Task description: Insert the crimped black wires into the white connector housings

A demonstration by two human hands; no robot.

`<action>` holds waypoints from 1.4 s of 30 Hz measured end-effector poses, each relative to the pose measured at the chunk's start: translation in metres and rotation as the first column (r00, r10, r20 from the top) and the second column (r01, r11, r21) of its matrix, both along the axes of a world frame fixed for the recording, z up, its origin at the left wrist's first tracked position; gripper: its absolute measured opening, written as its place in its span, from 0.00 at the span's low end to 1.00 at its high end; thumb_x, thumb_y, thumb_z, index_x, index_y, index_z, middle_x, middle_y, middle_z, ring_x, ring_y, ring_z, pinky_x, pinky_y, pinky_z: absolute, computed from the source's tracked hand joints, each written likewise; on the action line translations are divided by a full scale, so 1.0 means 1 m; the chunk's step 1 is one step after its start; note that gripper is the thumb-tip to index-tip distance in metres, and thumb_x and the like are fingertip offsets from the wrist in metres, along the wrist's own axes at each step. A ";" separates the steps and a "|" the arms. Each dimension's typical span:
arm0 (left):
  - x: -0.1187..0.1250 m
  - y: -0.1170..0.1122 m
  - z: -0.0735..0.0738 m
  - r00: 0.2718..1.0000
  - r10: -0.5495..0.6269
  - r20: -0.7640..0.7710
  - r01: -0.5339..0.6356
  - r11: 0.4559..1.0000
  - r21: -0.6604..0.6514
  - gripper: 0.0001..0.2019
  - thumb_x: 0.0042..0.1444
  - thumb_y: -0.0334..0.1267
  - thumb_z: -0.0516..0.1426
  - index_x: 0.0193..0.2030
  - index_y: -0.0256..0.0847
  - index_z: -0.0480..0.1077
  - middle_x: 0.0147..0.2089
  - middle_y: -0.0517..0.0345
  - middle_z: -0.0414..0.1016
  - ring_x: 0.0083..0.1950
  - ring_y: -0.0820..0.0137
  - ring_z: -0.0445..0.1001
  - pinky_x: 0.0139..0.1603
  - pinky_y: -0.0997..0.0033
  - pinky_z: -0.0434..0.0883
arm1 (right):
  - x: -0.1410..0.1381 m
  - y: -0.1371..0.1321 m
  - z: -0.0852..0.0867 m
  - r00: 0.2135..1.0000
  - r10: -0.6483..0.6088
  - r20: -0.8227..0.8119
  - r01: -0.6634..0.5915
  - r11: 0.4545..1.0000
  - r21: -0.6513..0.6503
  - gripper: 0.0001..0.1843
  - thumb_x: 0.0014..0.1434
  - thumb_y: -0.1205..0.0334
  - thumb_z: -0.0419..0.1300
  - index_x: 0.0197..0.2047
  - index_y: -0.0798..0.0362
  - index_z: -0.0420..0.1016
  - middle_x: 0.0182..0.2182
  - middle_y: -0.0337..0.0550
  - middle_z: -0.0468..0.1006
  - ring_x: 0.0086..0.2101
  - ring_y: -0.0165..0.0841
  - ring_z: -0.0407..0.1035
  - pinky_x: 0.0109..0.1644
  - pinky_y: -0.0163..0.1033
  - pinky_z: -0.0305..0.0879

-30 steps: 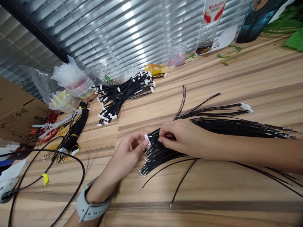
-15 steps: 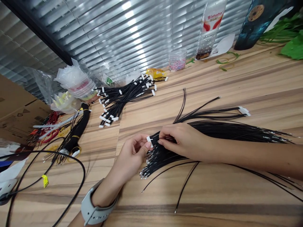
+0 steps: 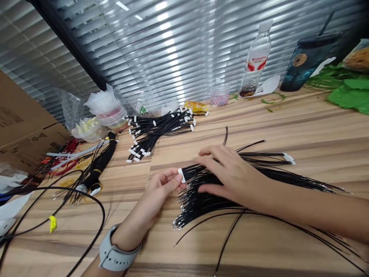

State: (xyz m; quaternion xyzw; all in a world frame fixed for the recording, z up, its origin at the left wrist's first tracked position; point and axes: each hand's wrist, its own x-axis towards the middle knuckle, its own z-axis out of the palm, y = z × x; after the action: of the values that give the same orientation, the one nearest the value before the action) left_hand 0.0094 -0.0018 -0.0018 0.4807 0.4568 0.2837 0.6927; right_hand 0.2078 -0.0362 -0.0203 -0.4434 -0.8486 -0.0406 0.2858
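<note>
My left hand (image 3: 165, 188) pinches a white connector housing (image 3: 182, 175) between thumb and fingers. Thin black wires run from the housing to the right, passing under my right hand (image 3: 223, 173). The right hand hovers over the wires with its fingers apart and holds nothing. Below and between the hands lies a thick bundle of black wires (image 3: 201, 200) with bare metal terminals at the left end. Another white connector (image 3: 289, 158) with wires in it lies beyond the right wrist. A few single wires stray from the bundle toward the front.
At the back lies a pile of finished-looking black cables (image 3: 157, 129) with white connectors. A tied wire bundle (image 3: 99, 161) and a thick black cable (image 3: 102, 207) are on the left. A bottle (image 3: 255, 61), a dark tumbler (image 3: 305, 61) and a small jar (image 3: 219, 96) stand along the blinds.
My right hand has let go of the wire near the housing; its fingers have spread and lifted. The left hand keeps its pinch on the connector housing. The camera view has tilted up slightly.
</note>
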 end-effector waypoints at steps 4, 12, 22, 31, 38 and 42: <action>0.003 -0.004 0.004 0.993 0.088 0.073 -0.082 0.994 -0.076 0.06 0.49 0.35 0.63 0.35 0.38 0.75 0.31 0.61 0.75 0.30 0.82 0.71 0.34 0.86 0.68 | 0.002 0.012 -0.008 0.993 -0.061 0.096 0.071 0.993 -0.096 0.08 0.58 0.62 0.57 0.40 0.57 0.68 0.38 0.48 0.71 0.39 0.38 0.64 0.44 0.43 0.61; 0.007 -0.003 0.012 0.974 0.226 0.007 -0.226 0.974 0.001 0.03 0.50 0.34 0.61 0.33 0.37 0.74 0.29 0.59 0.76 0.29 0.80 0.73 0.32 0.84 0.69 | -0.002 -0.003 -0.008 0.982 -0.032 0.185 -0.013 0.971 0.237 0.17 0.61 0.69 0.49 0.53 0.63 0.65 0.46 0.56 0.71 0.46 0.41 0.64 0.46 0.46 0.61; 0.017 0.010 0.045 0.973 0.229 0.023 -0.229 0.952 0.205 0.05 0.48 0.35 0.60 0.30 0.34 0.71 0.26 0.60 0.73 0.28 0.78 0.72 0.31 0.82 0.68 | -0.006 -0.024 -0.011 0.983 0.130 0.131 -0.131 0.991 0.003 0.12 0.57 0.77 0.49 0.30 0.54 0.70 0.28 0.43 0.71 0.27 0.31 0.64 0.30 0.35 0.62; 0.051 0.030 0.145 0.931 0.150 0.333 -0.321 0.770 0.552 0.06 0.49 0.32 0.58 0.23 0.37 0.67 0.23 0.63 0.68 0.31 0.79 0.73 0.31 0.86 0.69 | -0.010 -0.024 -0.010 0.995 0.095 -0.009 -0.096 0.987 -0.126 0.07 0.58 0.74 0.53 0.30 0.54 0.68 0.29 0.40 0.71 0.29 0.26 0.66 0.32 0.28 0.65; 0.063 0.039 0.160 0.863 0.125 0.490 -0.415 0.728 0.545 0.06 0.50 0.30 0.56 0.24 0.38 0.67 0.25 0.61 0.71 0.33 0.80 0.74 0.34 0.87 0.70 | -0.003 -0.035 -0.011 0.986 0.165 0.015 -0.165 0.973 0.162 0.07 0.61 0.61 0.52 0.34 0.53 0.68 0.28 0.42 0.71 0.29 0.31 0.65 0.33 0.37 0.65; 0.073 0.019 0.154 0.876 0.031 0.481 -0.333 0.761 0.557 0.06 0.50 0.32 0.58 0.24 0.37 0.67 0.24 0.64 0.70 0.32 0.80 0.73 0.35 0.85 0.69 | 0.021 -0.039 0.037 0.981 -0.158 -0.112 0.193 0.733 0.652 0.27 0.54 0.55 0.60 0.54 0.51 0.57 0.43 0.54 0.68 0.48 0.47 0.61 0.53 0.58 0.56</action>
State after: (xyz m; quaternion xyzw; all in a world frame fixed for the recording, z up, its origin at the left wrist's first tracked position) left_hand 0.0827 0.0168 0.1521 0.5567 0.2121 0.5881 0.5470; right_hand 0.2288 -0.0747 0.0171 -0.3928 -0.7264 -0.3533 0.4395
